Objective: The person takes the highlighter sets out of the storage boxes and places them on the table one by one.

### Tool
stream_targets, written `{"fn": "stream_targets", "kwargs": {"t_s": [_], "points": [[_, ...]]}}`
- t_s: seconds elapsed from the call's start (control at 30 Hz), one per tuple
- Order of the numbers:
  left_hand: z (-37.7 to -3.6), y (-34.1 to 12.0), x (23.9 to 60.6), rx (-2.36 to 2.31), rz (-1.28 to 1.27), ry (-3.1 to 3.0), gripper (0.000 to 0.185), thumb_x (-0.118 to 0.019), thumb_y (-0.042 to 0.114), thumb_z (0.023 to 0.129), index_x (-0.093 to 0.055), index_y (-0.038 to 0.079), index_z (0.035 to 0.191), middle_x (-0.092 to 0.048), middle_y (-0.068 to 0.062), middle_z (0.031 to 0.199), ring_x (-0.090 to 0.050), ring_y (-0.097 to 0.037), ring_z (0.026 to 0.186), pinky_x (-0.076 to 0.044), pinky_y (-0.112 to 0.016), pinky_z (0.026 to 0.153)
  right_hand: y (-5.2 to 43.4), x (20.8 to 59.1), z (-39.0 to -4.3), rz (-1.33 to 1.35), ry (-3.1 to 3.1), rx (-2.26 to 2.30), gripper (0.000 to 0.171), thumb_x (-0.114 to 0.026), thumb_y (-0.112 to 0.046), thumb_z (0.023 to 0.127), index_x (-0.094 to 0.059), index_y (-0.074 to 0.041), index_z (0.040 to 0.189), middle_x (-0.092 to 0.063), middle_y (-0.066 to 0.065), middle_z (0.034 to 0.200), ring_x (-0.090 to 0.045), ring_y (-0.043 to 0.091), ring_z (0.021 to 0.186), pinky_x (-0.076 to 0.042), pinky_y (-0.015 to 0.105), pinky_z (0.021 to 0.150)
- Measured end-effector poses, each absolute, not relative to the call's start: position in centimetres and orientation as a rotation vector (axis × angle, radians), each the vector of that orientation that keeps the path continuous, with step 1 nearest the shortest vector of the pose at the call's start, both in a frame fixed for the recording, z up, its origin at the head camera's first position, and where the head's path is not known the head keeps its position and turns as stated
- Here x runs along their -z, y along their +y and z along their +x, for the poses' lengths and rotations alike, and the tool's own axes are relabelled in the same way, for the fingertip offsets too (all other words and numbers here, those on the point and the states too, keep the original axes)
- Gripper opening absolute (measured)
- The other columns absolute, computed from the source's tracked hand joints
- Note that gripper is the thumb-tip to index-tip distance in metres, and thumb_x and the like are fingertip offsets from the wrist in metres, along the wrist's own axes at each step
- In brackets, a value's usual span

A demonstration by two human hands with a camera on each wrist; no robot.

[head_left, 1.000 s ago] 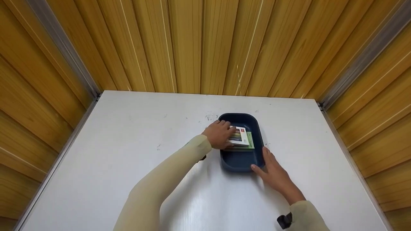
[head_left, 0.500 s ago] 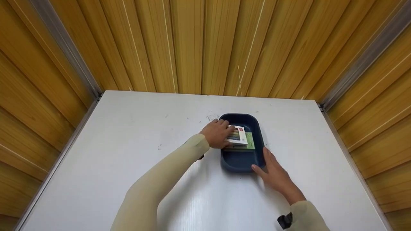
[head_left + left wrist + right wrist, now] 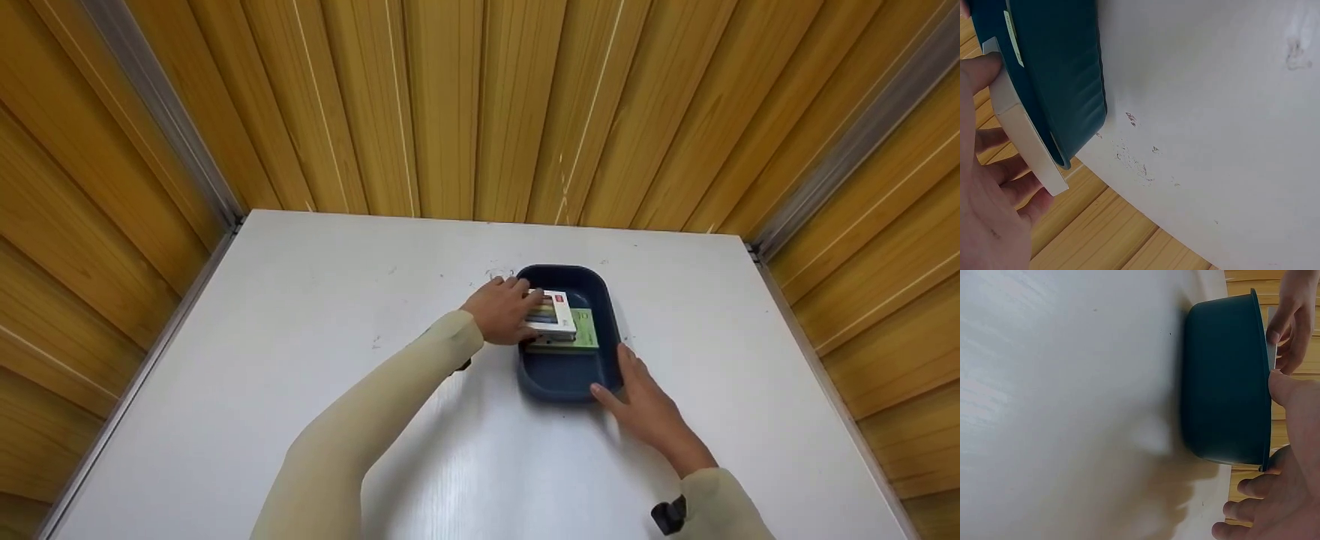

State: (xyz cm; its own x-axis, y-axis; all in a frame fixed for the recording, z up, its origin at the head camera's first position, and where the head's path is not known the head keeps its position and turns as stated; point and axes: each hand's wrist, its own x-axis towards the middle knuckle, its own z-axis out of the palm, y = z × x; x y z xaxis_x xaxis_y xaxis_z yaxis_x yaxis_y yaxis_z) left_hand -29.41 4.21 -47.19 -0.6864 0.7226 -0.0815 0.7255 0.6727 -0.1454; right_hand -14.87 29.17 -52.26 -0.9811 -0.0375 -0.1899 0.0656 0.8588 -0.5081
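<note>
A dark blue plastic basin (image 3: 562, 375) stands on the white table, right of its middle. My left hand (image 3: 501, 309) reaches over its left rim and grips a flat white box (image 3: 553, 319) with coloured sticks on its face. The thumb and fingers hold opposite edges of the white box (image 3: 1024, 135), tilted at rim height in the left wrist view. Below it in the basin lies a green flat box or booklet (image 3: 586, 330), partly covered. At the basin's near right corner rests my right hand (image 3: 646, 409), its thumb touching the rim and its fingers extended along the outside.
The white table (image 3: 360, 285) carries dark scuff marks near the basin's far left corner. Yellow wood-patterned panels (image 3: 442, 112) enclose the back and both sides. Metal posts (image 3: 172, 127) stand at the corners.
My left hand has drawn the white box slightly left and up, and more of the green item shows beneath. The right hand keeps its place at the basin's corner.
</note>
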Motion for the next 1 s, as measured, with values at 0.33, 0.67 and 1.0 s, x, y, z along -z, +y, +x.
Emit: {"fn": "stream_targets", "kwargs": {"t_s": [0.33,0.67,1.0], "points": [[-29.3,3.8,47.1,0.273,1.206,2.845,0.069,-0.046,0.056,0.094,-0.029,0.02,0.15,-0.048,-0.006,0.137,-0.05,-0.022,0.124,-0.039,-0.037,0.108,29.1,52.3,-14.9,0.019,2.859,0.765,0.094,-0.047,-0.061,0.093,0.001,-0.009,0.156,-0.006,0.024,0.161,-0.008,0.044,0.148,-0.018,0.065,0.113],[-29.4,3.2,47.3,0.189,1.17,2.843,0.075,-0.05,0.056,0.092,-0.029,0.013,0.15,-0.049,-0.008,0.138,-0.052,-0.023,0.121,-0.045,-0.038,0.105,29.0,52.4,-14.8,0.025,2.86,0.759,0.096,-0.046,-0.063,0.092,0.003,-0.011,0.156,-0.006,0.023,0.161,-0.008,0.045,0.147,-0.019,0.066,0.112],[-29.4,2.6,47.3,0.014,1.093,2.813,0.08,-0.06,0.049,0.088,-0.027,0.013,0.15,-0.046,-0.009,0.138,-0.053,-0.022,0.117,-0.05,-0.039,0.099,28.9,52.2,-14.8,0.037,2.846,0.747,0.099,-0.043,-0.069,0.09,0.005,-0.012,0.156,-0.006,0.023,0.161,-0.007,0.045,0.147,-0.018,0.065,0.113]]}}
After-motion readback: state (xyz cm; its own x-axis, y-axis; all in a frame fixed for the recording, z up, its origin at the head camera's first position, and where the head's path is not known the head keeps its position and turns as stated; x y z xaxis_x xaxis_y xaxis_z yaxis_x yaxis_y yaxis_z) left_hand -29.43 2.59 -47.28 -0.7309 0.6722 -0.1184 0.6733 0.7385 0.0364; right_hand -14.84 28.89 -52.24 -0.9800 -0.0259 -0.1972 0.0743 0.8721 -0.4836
